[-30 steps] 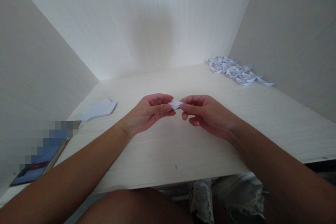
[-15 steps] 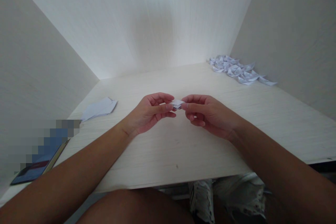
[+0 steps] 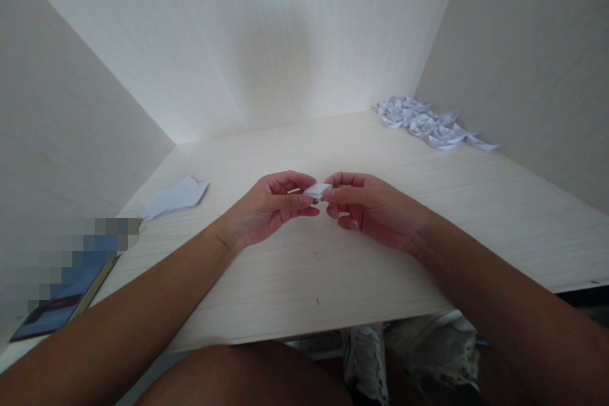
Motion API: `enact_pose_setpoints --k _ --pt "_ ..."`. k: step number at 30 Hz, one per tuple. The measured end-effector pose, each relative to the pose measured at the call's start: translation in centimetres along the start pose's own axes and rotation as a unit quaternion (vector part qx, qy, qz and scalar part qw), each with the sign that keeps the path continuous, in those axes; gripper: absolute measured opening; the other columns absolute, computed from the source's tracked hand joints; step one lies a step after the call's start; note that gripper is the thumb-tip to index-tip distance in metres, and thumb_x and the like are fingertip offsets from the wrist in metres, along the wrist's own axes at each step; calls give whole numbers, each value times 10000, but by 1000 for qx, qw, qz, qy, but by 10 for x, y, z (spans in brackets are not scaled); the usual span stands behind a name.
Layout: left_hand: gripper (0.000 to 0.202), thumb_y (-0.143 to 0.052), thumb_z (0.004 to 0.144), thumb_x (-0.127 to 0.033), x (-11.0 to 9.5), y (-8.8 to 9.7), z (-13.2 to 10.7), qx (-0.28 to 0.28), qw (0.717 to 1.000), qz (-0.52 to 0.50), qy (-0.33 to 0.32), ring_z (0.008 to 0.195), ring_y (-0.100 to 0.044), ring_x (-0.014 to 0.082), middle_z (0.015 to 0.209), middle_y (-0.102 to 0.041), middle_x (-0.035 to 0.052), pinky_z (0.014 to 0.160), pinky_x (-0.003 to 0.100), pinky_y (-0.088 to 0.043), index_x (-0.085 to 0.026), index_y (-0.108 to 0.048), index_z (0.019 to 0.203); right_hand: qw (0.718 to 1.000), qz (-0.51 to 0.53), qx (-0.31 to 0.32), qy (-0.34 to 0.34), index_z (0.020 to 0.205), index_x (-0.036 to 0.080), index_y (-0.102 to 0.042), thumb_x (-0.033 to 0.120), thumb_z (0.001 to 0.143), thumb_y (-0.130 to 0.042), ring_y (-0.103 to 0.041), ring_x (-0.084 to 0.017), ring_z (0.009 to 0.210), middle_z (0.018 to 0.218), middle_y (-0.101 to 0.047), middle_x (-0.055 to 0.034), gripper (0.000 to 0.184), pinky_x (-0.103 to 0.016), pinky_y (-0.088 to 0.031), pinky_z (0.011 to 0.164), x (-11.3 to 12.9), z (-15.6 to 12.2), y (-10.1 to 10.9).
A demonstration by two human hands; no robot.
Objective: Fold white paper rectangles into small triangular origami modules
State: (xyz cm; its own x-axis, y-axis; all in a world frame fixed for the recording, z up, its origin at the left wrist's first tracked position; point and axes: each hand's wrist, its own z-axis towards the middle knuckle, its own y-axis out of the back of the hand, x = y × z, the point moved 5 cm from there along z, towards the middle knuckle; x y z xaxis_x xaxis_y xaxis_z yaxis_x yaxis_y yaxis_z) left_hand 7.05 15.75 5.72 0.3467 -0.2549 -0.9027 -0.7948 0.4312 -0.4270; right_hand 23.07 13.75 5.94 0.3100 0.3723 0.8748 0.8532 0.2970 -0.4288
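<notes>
A small piece of folded white paper (image 3: 318, 190) is held above the middle of the table, its layers showing along the near edge. My left hand (image 3: 280, 204) pinches its left side between thumb and fingers. At the right side, my right hand (image 3: 368, 206) grips it the same way, with the lower fingers curled below. Fingertips cover both ends of the paper.
Several folded white paper boats (image 3: 428, 124) lie heaped at the back right corner. A stack of white paper sheets (image 3: 176, 198) lies at the left. Nearer me is a blue book (image 3: 66, 298), partly blurred out. Panels (image 3: 285, 44) enclose the table (image 3: 285, 292) on three sides.
The folded paper has turned between my fingers and now shows a flatter, squarer top face. My right hand has shifted slightly left. The whole view has moved a little.
</notes>
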Motion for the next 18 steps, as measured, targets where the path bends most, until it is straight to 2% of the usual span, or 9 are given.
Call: enact_pose_setpoints --k 5,9,18 --pt "250 -910 659 -63 0 0 0 4 1000 0 -3 766 -749 157 859 -802 57 765 273 -631 -139 -806 874 999 -5 35 23 833 180 -737 186 687 -907 -609 -95 724 820 -684 10 225 -215 -435 592 -1 0 -1" --pt "255 -925 650 -77 0 1 1 4 1000 2 -2 753 -752 157 840 -803 67 777 271 -626 -131 -806 869 998 -9 55 30 866 178 -754 183 710 -893 -617 -95 750 837 -691 8 209 -221 -448 633 -1 0 -1" --pt "268 -935 657 -96 3 6 3 -11 1000 13 -19 739 -758 159 810 -794 47 786 293 -633 -149 -806 886 1000 -4 13 4 798 188 -713 108 648 -833 -589 -115 683 754 -689 -2 208 -239 -408 583 -2 0 -2"
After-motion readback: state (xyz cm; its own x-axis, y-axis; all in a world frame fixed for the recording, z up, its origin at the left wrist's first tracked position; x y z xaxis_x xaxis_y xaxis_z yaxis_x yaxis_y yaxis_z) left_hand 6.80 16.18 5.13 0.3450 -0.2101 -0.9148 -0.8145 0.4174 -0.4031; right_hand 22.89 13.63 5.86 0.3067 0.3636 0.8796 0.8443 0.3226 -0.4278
